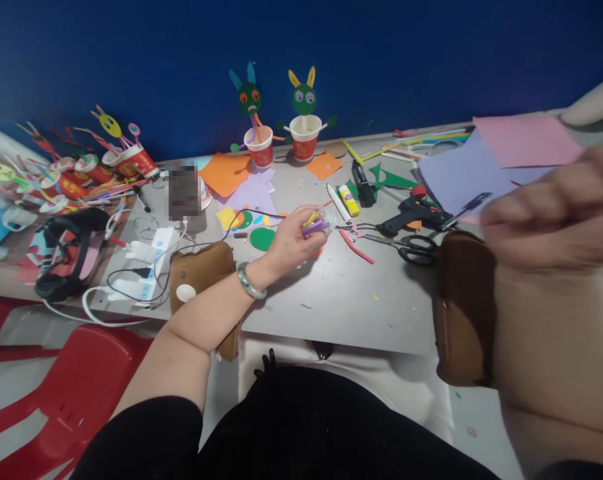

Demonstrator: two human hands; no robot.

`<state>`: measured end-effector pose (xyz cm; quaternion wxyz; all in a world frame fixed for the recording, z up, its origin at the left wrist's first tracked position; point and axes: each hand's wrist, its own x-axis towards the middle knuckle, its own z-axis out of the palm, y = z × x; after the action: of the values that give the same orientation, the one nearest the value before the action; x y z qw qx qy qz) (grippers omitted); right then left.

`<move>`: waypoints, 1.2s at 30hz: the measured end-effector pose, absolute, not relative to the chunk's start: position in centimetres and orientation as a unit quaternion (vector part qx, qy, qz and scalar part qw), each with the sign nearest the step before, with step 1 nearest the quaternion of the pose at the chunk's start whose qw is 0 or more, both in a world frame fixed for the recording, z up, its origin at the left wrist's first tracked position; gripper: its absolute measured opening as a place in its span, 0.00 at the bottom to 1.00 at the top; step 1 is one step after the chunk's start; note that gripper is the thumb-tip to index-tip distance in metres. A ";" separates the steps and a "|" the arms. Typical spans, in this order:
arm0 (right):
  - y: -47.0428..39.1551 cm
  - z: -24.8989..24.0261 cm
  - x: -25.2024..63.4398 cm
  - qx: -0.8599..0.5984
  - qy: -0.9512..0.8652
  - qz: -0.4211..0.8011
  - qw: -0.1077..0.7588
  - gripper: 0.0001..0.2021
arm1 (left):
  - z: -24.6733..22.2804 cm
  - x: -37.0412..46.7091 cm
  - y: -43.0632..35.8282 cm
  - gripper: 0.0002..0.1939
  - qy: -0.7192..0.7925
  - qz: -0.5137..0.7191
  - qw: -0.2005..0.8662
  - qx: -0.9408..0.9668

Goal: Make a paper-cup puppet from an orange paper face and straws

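Observation:
My left hand (pixel 297 241), with a bracelet at its wrist, is closed around thin purple (pixel 315 228) and yellow strips. Something clear and rounded shows beside its fingers; its kind I cannot make out. A green paper oval (pixel 262 239) lies just left of that hand. My right hand (pixel 556 210) is raised at the right, blurred and close to the camera, its fingers curled; anything in them is hidden. Near its knuckles is a slim dark pen-like tool (pixel 474 205); I cannot tell whether hand and tool touch. Black-handled scissors (pixel 417 251) lie between the hands.
Two red paper cups (pixel 305 148) with green rabbit-eared heads stand at the back. A glue gun (pixel 406 215), glue stick (pixel 350 200) and black marker (pixel 364 183) lie right of centre. Purple paper (pixel 454 170) is behind them. A power strip (pixel 157 263) with cables is left, near several decorated cups.

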<state>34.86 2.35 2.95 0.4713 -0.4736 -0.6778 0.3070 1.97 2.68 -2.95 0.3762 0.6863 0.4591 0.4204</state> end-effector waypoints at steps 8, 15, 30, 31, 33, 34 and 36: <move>-0.5 -0.8 25.6 -0.481 -0.709 0.299 0.420 0.18 | -3.3 1.2 2.7 0.07 0.432 0.412 0.383 0.706; 0.1 -1.4 26.8 -0.442 -0.764 0.186 0.432 0.13 | -4.6 0.9 3.1 0.05 0.403 0.414 0.325 0.749; -0.1 -1.5 26.9 -0.480 -0.736 0.185 0.440 0.21 | -6.4 0.4 3.8 0.15 0.349 0.391 0.220 0.823; -0.1 -1.4 26.8 -0.481 -0.732 0.192 0.443 0.21 | -6.4 0.4 3.7 0.17 0.340 0.388 0.219 0.828; -0.2 -1.3 26.7 -0.485 -0.723 0.214 0.443 0.19 | -6.2 0.4 3.6 0.19 0.320 0.386 0.220 0.837; -0.3 -1.2 26.6 -0.489 -0.714 0.227 0.446 0.18 | -6.1 0.4 3.5 0.19 0.312 0.383 0.222 0.840; -0.3 -1.3 26.3 -0.497 -0.689 0.265 0.455 0.17 | -5.8 0.5 3.3 0.18 0.300 0.372 0.230 0.848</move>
<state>26.33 -0.31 -1.30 0.4553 -0.4972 -0.6894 0.2651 0.53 3.27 -5.76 0.2303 0.8478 0.2996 0.3720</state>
